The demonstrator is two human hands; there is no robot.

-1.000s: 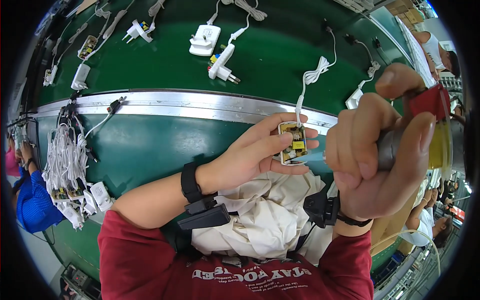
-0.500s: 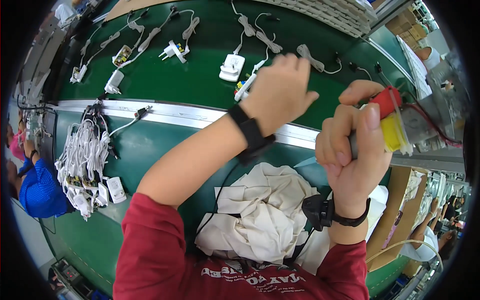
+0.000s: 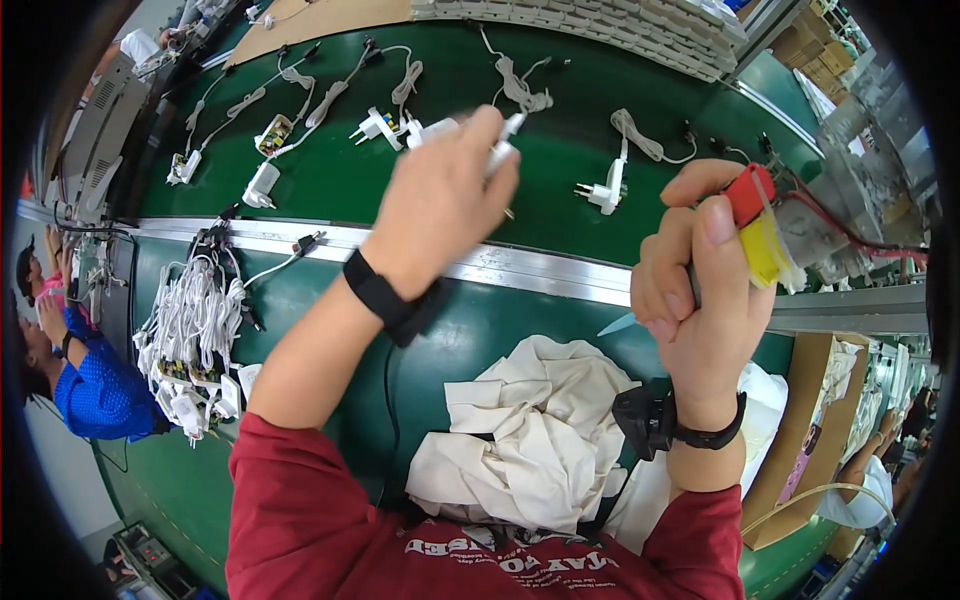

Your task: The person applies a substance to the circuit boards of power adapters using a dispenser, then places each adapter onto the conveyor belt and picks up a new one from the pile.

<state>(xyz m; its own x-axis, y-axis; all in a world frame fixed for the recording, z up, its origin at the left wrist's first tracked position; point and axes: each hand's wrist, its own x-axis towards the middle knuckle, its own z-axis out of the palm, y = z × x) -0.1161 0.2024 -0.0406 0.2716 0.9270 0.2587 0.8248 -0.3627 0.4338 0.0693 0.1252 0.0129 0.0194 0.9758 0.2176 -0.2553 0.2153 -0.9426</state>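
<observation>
My left hand (image 3: 440, 200) reaches over the green belt, smeared by motion. Its thumb and index finger close round a white power adapter (image 3: 503, 150) with a white cord. Another white adapter (image 3: 430, 131) is partly hidden behind its knuckles. My right hand (image 3: 705, 270), raised at the right, is wrapped round a grey cylindrical tool (image 3: 765, 235) with a red piece, a yellow band and thin wires. Between the hands, a white plug adapter (image 3: 604, 191) with a bundled cord lies on the belt, touched by neither.
Several corded adapters (image 3: 262, 187) lie along the belt, some with circuit boards showing. Behind a metal rail (image 3: 540, 268), a heap of corded adapters (image 3: 195, 310) sits at left. Cream cloth (image 3: 535, 430) lies before me. A cardboard box (image 3: 805, 450) stands at right; a person in blue (image 3: 100, 385) works at left.
My left hand has moved left, uncovering the plug adapter on the belt, and now grips another adapter. The right hand keeps its hold on the tool. The view has shifted slightly.
</observation>
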